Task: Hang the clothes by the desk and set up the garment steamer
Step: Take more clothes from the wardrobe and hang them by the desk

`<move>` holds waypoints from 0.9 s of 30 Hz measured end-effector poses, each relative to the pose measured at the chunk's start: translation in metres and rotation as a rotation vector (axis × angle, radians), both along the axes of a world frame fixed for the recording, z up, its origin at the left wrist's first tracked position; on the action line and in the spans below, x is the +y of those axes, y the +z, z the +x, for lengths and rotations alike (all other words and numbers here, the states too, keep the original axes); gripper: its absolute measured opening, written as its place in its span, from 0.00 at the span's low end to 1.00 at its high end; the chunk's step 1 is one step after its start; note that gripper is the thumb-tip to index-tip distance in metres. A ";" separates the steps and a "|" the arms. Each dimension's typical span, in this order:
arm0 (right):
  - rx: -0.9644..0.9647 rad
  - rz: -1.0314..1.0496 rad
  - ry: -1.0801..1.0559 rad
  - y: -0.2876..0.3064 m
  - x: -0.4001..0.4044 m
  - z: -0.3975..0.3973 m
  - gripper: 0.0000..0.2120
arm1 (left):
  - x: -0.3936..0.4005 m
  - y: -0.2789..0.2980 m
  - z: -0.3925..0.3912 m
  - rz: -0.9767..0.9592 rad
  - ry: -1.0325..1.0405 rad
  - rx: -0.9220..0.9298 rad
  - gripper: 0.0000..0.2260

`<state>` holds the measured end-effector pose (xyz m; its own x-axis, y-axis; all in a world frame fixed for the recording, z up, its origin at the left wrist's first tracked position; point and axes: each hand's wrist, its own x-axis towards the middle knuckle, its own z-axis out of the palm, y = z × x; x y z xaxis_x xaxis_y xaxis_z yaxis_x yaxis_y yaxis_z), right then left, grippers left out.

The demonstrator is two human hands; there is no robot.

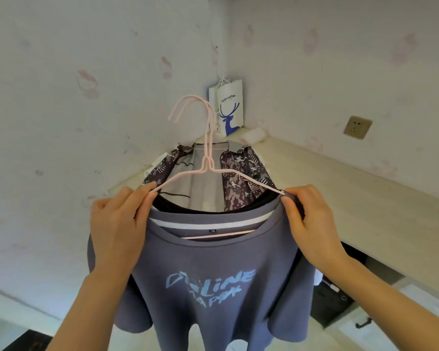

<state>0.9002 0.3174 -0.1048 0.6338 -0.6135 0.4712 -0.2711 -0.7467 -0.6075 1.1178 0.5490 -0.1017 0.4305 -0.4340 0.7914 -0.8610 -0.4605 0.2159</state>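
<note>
T-shirt point(213, 282): blue-grey, hanging nearest, its shoulders across the view from hand to hand
Left hand point(117, 221): fingers pinching the collar and hanger point(208, 158) arm; right hand point(312, 224) likewise at the other shoulder; both equally near
Hooks: two pink ones point up and away, free of any rail
Patterned garment point(241, 178): behind, over the table point(340, 198)
Hidden: steamer unseen; hanging place unclear

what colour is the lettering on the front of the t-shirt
Light blue, on the greyish-blue t-shirt; it shows best in the head view.
</note>
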 end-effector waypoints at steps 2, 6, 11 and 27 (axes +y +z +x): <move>-0.029 0.009 0.000 0.007 -0.019 0.017 0.08 | -0.018 0.005 0.013 -0.021 0.040 -0.013 0.15; -0.087 0.013 0.017 0.023 -0.053 0.053 0.05 | -0.049 0.015 0.043 -0.020 0.102 -0.015 0.15; -0.111 0.012 0.021 0.038 -0.091 0.100 0.05 | -0.085 0.030 0.088 -0.043 0.099 -0.027 0.15; -0.096 0.039 -0.094 0.052 -0.215 0.287 0.07 | -0.226 0.039 0.289 -0.021 0.017 0.081 0.17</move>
